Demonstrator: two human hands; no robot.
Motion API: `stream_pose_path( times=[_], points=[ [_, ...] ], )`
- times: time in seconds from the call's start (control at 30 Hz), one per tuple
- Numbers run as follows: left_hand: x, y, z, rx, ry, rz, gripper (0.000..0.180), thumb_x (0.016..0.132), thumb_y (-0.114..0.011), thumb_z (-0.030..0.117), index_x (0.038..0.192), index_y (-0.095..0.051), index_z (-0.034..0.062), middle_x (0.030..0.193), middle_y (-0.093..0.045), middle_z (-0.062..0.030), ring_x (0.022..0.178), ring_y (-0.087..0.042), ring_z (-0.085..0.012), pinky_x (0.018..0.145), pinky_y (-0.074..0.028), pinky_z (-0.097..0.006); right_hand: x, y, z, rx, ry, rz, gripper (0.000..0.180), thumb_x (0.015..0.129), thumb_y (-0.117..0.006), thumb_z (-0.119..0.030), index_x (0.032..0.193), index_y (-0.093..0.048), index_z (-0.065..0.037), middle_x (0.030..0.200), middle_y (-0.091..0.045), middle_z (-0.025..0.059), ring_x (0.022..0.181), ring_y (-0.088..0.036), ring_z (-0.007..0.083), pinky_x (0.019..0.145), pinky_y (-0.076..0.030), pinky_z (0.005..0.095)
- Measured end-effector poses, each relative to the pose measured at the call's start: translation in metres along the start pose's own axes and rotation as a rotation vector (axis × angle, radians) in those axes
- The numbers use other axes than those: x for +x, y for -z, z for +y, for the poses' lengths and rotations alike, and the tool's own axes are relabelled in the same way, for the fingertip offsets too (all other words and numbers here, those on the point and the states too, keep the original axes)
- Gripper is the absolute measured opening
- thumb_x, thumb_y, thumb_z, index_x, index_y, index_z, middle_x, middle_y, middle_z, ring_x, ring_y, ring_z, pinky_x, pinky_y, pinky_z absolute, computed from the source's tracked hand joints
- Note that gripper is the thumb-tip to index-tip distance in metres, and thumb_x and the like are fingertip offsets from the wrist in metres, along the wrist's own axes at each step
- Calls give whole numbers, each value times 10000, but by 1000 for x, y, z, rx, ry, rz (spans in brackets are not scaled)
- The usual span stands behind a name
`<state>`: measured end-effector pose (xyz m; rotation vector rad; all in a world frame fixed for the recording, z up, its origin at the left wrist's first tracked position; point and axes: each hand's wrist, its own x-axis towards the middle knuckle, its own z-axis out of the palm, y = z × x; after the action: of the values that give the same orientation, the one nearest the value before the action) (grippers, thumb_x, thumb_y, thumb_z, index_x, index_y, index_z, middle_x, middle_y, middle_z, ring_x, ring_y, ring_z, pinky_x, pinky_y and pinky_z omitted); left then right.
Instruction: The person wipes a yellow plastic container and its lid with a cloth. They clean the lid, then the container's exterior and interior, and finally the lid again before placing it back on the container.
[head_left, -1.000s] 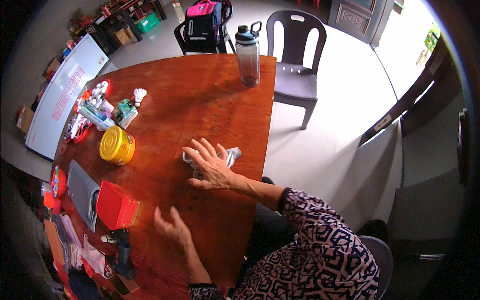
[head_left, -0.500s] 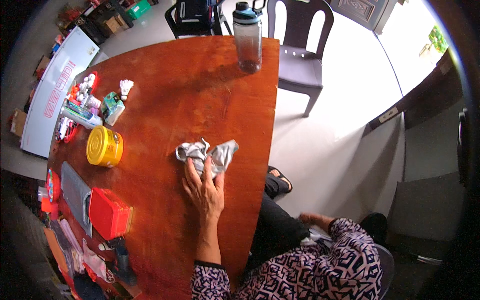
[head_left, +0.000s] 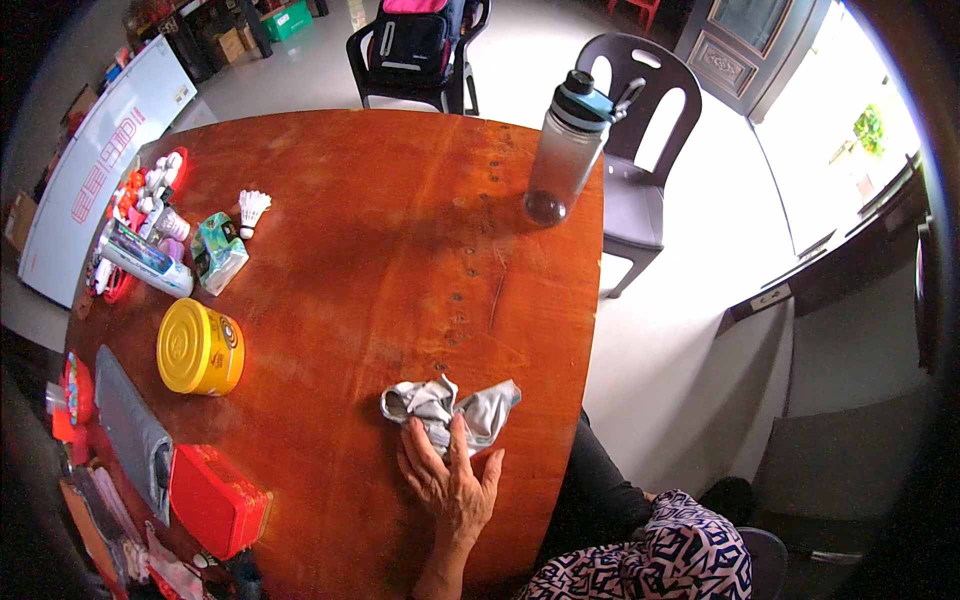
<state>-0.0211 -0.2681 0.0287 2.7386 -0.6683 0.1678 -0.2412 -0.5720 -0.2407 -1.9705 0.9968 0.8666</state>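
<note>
A crumpled grey cloth (head_left: 455, 405) lies on the brown wooden table (head_left: 400, 230) near its front right edge. My left hand (head_left: 450, 485) rests palm down on the near part of the cloth, fingers spread and pressing on it. Its forearm comes up from the lower edge. My right hand is not visible; only a patterned sleeve (head_left: 665, 555) shows at the lower right, off the table.
A grey water bottle (head_left: 565, 150) stands at the far right edge. On the left are a yellow round tin (head_left: 200, 348), a red box (head_left: 215, 500), a grey flat case (head_left: 130, 430), a shuttlecock (head_left: 252, 210), a tissue pack (head_left: 218, 252) and tubes. Dark chairs (head_left: 640, 150) stand behind.
One second ago my right hand lay on the cloth and my left hand lay flat nearer me. The right hand has since withdrawn, and the left hand now presses the cloth.
</note>
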Motion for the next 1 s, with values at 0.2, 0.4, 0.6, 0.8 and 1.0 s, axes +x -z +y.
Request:
stream_pose_path(
  times=[0.2, 0.4, 0.6, 0.8, 1.0],
  points=[
    [2, 2, -1, 10, 24, -61, 653, 874, -567, 565, 1379, -483, 159, 1468, -248, -296, 1302, -319, -495, 1005, -280, -652, 13, 28, -34, 15, 6, 18, 190, 851, -549, -221, 848, -673, -78, 836, -646, 88, 703, -586, 283, 620, -491, 435],
    [2, -2, -2, 10, 22, -76, 706, 830, -610, 594, 1355, -482, 141, 1456, -244, -297, 1300, -306, -497, 1012, -267, -651, 24, 51, -29, 58, -56, 23, 207, 847, -548, -239, 859, -680, -81, 868, -658, 100, 730, -604, 300, 635, -498, 447],
    [1, 3, 12, 14, 201, -269, 812, 782, -626, 635, 1387, -449, 124, 1502, -135, -312, 1309, -260, -547, 979, -258, -661, 33, 58, 7, 137, -97, 24, 225, 842, -547, -257, 870, -688, -84, 901, -671, 112, 756, -623, 318, 650, -506, 458],
    [5, -1, 13, 115, 27, -24, 762, 830, -643, 477, 1461, -362, 157, 1462, -222, -335, 1299, -275, -513, 1057, -243, -613, 54, 97, 65, 100, -131, 5, 243, 838, -546, -274, 881, -696, -88, 934, -683, 124, 782, -641, 335, 666, -513, 470],
    [34, 8, 45, 145, 150, -215, 857, 826, -627, 512, 1507, -254, 149, 1505, -148, -323, 1364, -190, -496, 1071, -176, -649, 72, 230, 115, -185, -302, 299, 328, 854, -551, -390, 981, -716, -136, 1058, -684, 112, 1002, -644, 321, 834, -515, 467]
  ],
)
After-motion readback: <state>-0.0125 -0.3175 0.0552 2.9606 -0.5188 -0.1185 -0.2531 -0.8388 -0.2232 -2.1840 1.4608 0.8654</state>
